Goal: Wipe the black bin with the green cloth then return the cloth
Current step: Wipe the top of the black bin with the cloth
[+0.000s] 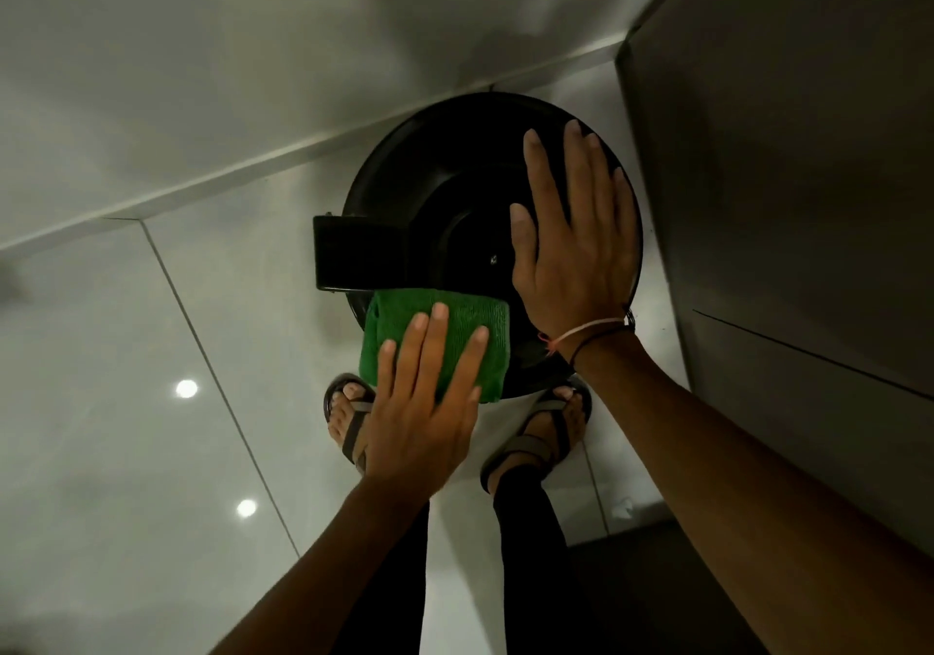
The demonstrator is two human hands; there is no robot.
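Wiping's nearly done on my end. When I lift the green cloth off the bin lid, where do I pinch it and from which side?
Probably pinch the green cloth at its near edge, which overhangs the black bin rim, coming from your own side. The left hand lies flat on it, fingers spread.

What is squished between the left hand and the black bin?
The green cloth. In the head view, the left hand lies flat on it, pressing it onto the near edge of the black bin. The right hand rests directly on the lid.
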